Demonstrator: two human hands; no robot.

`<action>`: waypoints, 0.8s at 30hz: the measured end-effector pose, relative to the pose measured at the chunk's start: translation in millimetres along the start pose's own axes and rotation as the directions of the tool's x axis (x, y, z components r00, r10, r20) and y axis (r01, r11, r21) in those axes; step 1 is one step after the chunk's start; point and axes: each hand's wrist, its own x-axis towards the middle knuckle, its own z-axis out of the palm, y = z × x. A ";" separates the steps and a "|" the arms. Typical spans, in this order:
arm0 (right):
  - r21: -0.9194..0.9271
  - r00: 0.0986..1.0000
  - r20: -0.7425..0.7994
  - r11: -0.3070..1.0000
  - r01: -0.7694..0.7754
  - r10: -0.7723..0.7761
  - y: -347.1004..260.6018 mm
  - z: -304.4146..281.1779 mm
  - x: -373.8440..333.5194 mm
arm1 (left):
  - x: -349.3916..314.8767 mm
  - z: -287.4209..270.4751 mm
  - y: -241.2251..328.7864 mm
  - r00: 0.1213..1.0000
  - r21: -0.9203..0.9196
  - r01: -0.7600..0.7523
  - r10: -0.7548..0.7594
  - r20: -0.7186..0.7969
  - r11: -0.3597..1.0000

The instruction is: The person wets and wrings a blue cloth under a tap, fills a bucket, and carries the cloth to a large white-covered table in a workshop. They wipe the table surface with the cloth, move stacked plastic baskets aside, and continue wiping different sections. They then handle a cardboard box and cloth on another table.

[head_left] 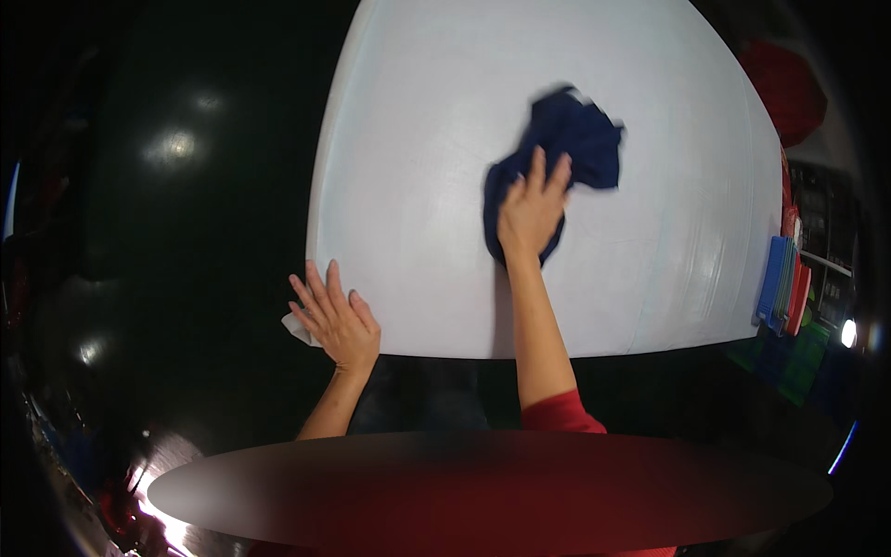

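Note:
A dark navy cloth [580, 139] lies bunched and creased on a large white surface [418, 167]. On top of it rests my right hand [534, 218], palm down, fingers stretched out and spread; the cloth shows on both sides of the hand and beyond the fingertips. The cloth's edges look slightly blurred. My left hand [342, 325] is spread at the near left corner of the white surface, its fingers apart and nothing visible in them. A small pale flap [299, 329] sticks out beside that hand, below its fingers.
Dark glossy floor [186, 232] with light reflections lies left of the white surface. Blue and red flat items [784, 283] stand close to its near right edge. A red rounded object [787, 93] is at the far right, near dark shelving [821, 223].

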 end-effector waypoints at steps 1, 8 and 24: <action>0.079 0.996 0.026 0.994 0.080 -0.083 -46.2 10.5 14.5 | 0.0 -0.1 -2.0 0.999 -0.067 0.001 -0.004 -0.038 0.998; 0.479 0.928 0.106 0.836 0.267 -0.357 -208.3 5.8 -50.6 | -1.3 -12.4 -17.2 0.901 -0.667 -0.062 -0.246 -0.357 0.742; -0.302 0.962 0.091 0.928 -0.218 0.256 287.1 -130.4 -93.1 | -283.2 -33.0 -226.4 0.963 0.143 0.221 -0.193 -0.191 0.965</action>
